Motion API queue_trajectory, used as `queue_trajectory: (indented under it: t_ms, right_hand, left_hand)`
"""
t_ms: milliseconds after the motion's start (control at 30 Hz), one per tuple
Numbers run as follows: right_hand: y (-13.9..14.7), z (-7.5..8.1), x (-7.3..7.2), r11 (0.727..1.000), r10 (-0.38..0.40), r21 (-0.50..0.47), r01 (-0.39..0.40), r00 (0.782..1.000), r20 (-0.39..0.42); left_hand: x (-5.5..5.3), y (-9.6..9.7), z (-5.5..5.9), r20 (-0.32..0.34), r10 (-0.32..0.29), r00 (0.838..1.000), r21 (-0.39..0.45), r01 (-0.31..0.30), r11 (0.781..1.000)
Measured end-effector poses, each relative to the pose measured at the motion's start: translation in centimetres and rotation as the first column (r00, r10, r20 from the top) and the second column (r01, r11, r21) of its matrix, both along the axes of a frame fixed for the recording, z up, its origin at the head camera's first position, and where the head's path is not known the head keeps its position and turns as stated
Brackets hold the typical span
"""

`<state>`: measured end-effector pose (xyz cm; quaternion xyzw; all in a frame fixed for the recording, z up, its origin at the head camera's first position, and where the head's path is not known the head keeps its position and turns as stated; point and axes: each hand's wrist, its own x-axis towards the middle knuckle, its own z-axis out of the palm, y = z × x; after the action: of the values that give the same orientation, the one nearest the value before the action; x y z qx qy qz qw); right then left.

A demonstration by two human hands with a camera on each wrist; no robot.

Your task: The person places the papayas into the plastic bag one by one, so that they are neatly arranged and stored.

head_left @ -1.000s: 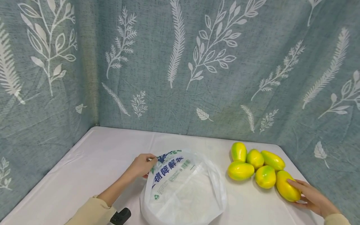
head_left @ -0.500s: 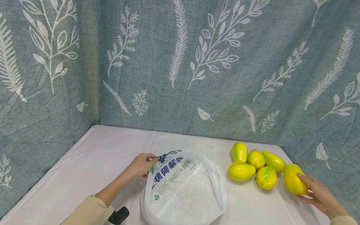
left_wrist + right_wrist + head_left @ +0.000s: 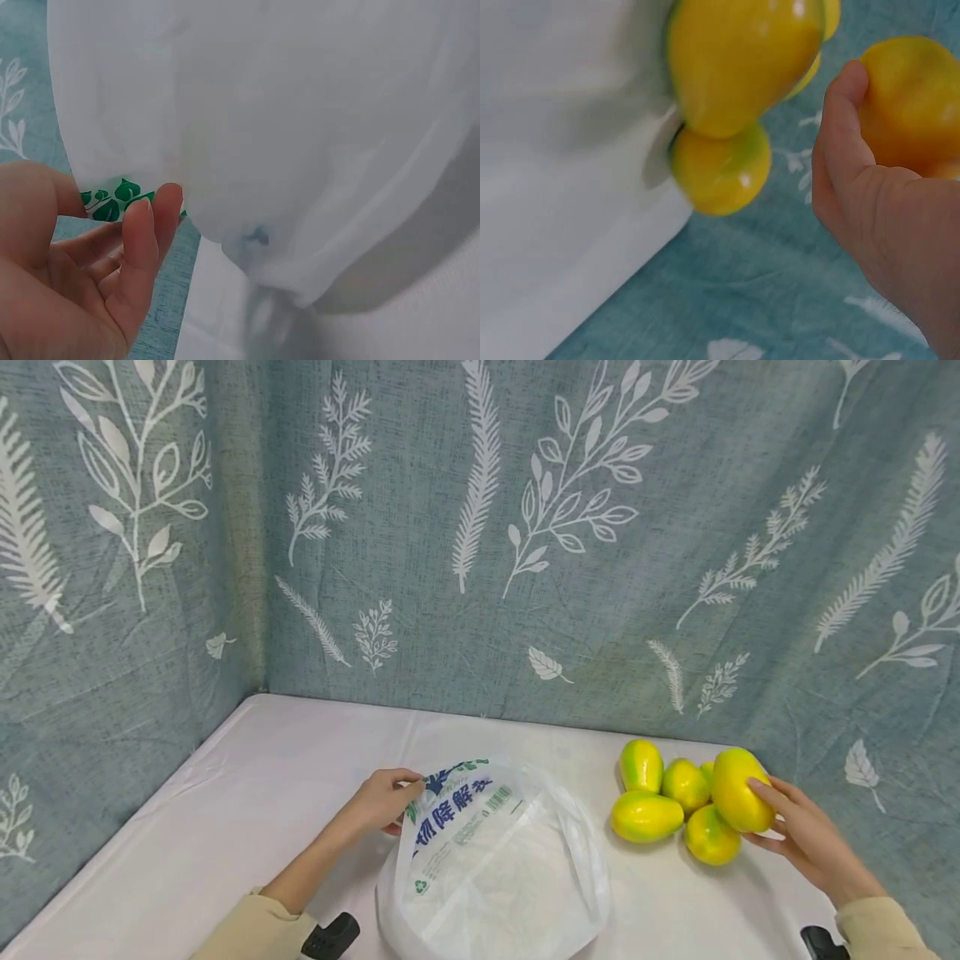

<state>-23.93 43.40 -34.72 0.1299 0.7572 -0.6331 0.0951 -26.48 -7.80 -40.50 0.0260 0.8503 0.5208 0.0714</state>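
Observation:
A white translucent plastic bag (image 3: 495, 885) with blue and green print stands open-mouthed at the front middle of the table. My left hand (image 3: 385, 802) pinches its left rim; in the left wrist view thumb and fingers (image 3: 140, 244) meet at the green leaf print. On the right, my right hand (image 3: 802, 835) grips a yellow mango (image 3: 741, 789), raised over the group of mangoes. In the right wrist view that held mango (image 3: 911, 101) sits within the curled hand. Several yellow-green mangoes, one nearest the bag (image 3: 647, 817), lie grouped below and left of it; one is mostly hidden behind it.
A white cloth covers the table (image 3: 300, 752). Blue-green curtains (image 3: 420, 635) with white leaf patterns rise behind it and along both sides. A black device shows at the left wrist (image 3: 332, 937) and another at the right wrist (image 3: 821, 943).
My right hand has drawn the mango rightward off the group, then lifted it up and back to the left. The left hand keeps its hold on the bag's rim.

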Motion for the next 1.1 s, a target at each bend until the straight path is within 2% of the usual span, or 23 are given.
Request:
queue_trajectory:
  t_ms: [233,400,700,833,1100]
  right_hand:
    - [-3.9,0.3,-0.8,0.989,0.108,0.115,-0.097,0.99,-0.094]
    - [-6.3,0.5,-1.6,0.975,0.162,0.168,-0.144,0.981,-0.102]
    - [-10.5,0.5,-2.8,0.964,0.233,0.157,-0.215,0.967,-0.103]
    - [-12.2,0.4,-3.2,0.962,0.245,0.148,-0.232,0.966,-0.078]
    - [-15.4,-0.5,-4.1,0.952,0.303,0.06,-0.299,0.951,-0.066]
  left_hand:
    - [-0.1,0.2,0.0,0.02,0.018,1.0,0.051,-0.019,0.999]
    - [-0.2,0.2,-0.1,0.022,0.024,0.999,0.048,-0.025,0.999]
    - [0.2,0.1,-0.3,0.015,0.019,1.0,0.029,-0.019,0.999]
    - [0.3,-0.1,-0.5,0.004,0.005,1.0,0.036,-0.005,0.999]
    - [0.0,-0.2,-0.8,-0.002,-0.006,1.0,0.048,0.007,0.999]
